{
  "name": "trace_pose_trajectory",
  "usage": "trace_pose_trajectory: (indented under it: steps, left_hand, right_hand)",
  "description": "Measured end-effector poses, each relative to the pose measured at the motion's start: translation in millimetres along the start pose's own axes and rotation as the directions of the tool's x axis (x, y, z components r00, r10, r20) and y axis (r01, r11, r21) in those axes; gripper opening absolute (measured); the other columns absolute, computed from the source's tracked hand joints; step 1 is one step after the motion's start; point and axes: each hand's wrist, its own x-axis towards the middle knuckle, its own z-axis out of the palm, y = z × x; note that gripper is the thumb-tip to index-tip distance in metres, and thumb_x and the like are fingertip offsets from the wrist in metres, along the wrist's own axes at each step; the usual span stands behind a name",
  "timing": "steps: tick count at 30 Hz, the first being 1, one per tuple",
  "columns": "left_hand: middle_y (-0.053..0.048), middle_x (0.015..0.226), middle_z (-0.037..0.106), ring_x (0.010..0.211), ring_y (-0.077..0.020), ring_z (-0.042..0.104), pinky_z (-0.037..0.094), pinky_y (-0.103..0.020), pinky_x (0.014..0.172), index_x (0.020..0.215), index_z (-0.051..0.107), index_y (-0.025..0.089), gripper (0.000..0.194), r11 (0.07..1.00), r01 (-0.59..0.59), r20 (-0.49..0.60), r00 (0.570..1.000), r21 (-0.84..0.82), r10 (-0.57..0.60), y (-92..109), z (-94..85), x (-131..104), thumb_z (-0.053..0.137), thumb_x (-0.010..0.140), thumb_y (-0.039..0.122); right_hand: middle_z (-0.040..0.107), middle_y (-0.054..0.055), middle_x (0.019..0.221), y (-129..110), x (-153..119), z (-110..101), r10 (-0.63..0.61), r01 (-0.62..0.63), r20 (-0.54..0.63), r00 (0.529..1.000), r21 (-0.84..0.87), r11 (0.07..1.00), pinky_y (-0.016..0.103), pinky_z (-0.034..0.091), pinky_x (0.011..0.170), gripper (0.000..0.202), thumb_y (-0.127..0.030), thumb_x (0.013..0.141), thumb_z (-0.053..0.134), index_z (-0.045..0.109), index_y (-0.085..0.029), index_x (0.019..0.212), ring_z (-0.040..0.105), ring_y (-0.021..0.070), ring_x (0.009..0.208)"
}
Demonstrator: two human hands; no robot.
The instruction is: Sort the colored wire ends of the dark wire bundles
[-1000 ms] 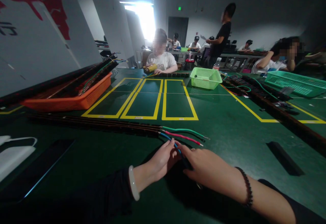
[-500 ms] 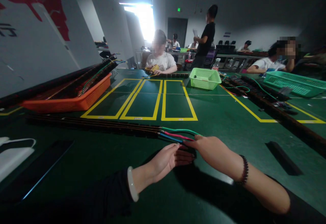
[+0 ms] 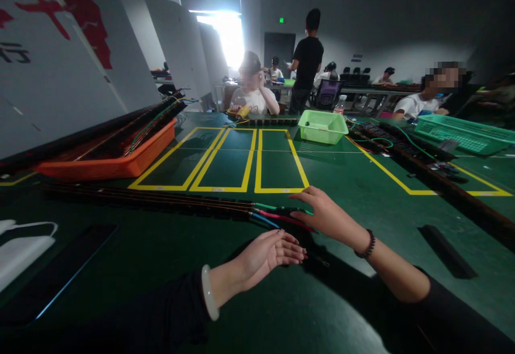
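Observation:
A long dark strip (image 3: 161, 200) lies across the green table, with green (image 3: 267, 206), red (image 3: 281, 216) and blue (image 3: 263, 220) wires coming out of its right end. My left hand (image 3: 267, 255) rests palm up just below the blue wire, fingers stretched and slightly apart, with a small red tip showing beyond the fingertips. Above the ends of the green and red wires hovers my right hand (image 3: 324, 214), thumb and fingers apart; its palm side is hidden.
An orange basket (image 3: 100, 169) with dark strips stands at left, a phone (image 3: 68, 268) nearer. Light green (image 3: 322, 135) and teal (image 3: 462, 134) baskets stand farther back. A dark block (image 3: 447, 251) lies at right. Across the table sits a person (image 3: 255, 96).
My right hand has let go of the wires, opened and moved slightly up. My left hand's fingers are more spread. The person across raised a hand to their head; the standing person moved left.

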Motion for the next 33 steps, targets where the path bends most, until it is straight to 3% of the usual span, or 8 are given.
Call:
trace_pose_trajectory:
  steps: [2,6,11,15,19,27,33]
  left_hand:
    - [-0.019,0.092,0.066,0.084,-0.0222,0.064,0.044,-0.038,0.086,0.087,0.057,0.007,0.026,1.000,0.010,0.015,1.000,0.016,-0.011,1,-0.6,-1,0.045,0.089,0.030]
    - [-0.018,0.090,0.065,0.083,-0.0221,0.064,0.045,-0.036,0.083,0.086,0.057,0.008,0.026,1.000,0.005,0.021,1.000,0.031,-0.006,0,-1.1,-1,0.044,0.089,0.031]
    - [-0.019,0.091,0.065,0.082,-0.0217,0.064,0.044,-0.039,0.085,0.086,0.056,0.007,0.027,0.999,0.001,0.025,1.000,0.036,-0.001,-1,-1.2,-1,0.040,0.090,0.028]
    - [-0.018,0.090,0.065,0.082,-0.0212,0.064,0.044,-0.038,0.084,0.085,0.056,0.008,0.025,1.000,0.005,0.034,0.999,0.024,-0.006,-1,-2.1,0,0.044,0.088,0.030]
    - [-0.017,0.090,0.065,0.082,-0.0213,0.064,0.045,-0.037,0.082,0.085,0.056,0.009,0.025,1.000,0.002,0.033,0.999,0.024,-0.003,-1,-2.1,0,0.047,0.087,0.032]
    - [-0.019,0.091,0.066,0.083,-0.0222,0.065,0.046,-0.036,0.080,0.085,0.056,0.008,0.028,0.998,0.000,0.020,1.000,0.065,-0.001,-1,-1.2,0,0.040,0.090,0.030]
    - [-0.022,0.099,0.064,0.089,-0.0233,0.064,0.043,-0.038,0.089,0.094,0.057,0.004,0.039,0.998,0.047,0.034,0.998,0.045,-0.049,1,-1.7,0,0.038,0.091,0.037]
  right_hand:
    - [0.058,0.010,0.111,6,5,12,0.003,-0.003,-0.010,1.000,0.076,0.997,0.038,0.042,0.091,0.046,-0.043,0.080,0.061,0.056,-0.020,0.120,0.053,0.0219,0.104]
    - [0.059,0.011,0.110,13,7,29,0.025,-0.050,0.122,0.992,0.203,0.978,0.038,0.045,0.087,0.057,-0.049,0.074,0.064,0.054,-0.017,0.121,0.056,0.0216,0.099]
    - [0.060,0.012,0.103,11,5,38,0.027,-0.063,0.220,0.975,0.158,0.985,0.031,0.045,0.076,0.057,-0.042,0.069,0.069,0.056,-0.012,0.116,0.057,0.0198,0.088]
    - [0.062,0.004,0.080,4,5,38,0.054,-0.091,0.285,0.957,0.117,0.989,0.023,0.037,0.058,0.026,-0.036,0.075,0.060,0.062,-0.014,0.090,0.053,0.0134,0.066]
    - [0.054,-0.001,0.062,-1,6,34,0.062,-0.105,0.345,0.937,0.108,0.989,0.022,0.027,0.051,0.020,-0.032,0.076,0.056,0.058,-0.014,0.068,0.041,0.0090,0.056]
    - [0.050,-0.003,0.060,1,5,30,0.061,-0.168,0.419,0.906,0.223,0.960,0.021,0.027,0.049,0.023,-0.036,0.077,0.055,0.056,-0.014,0.070,0.040,0.0084,0.055]
    - [0.054,-0.002,0.063,2,5,24,0.053,-0.305,0.498,0.866,0.439,0.845,0.020,0.031,0.049,0.034,-0.047,0.076,0.057,0.059,-0.013,0.074,0.043,0.0085,0.055]
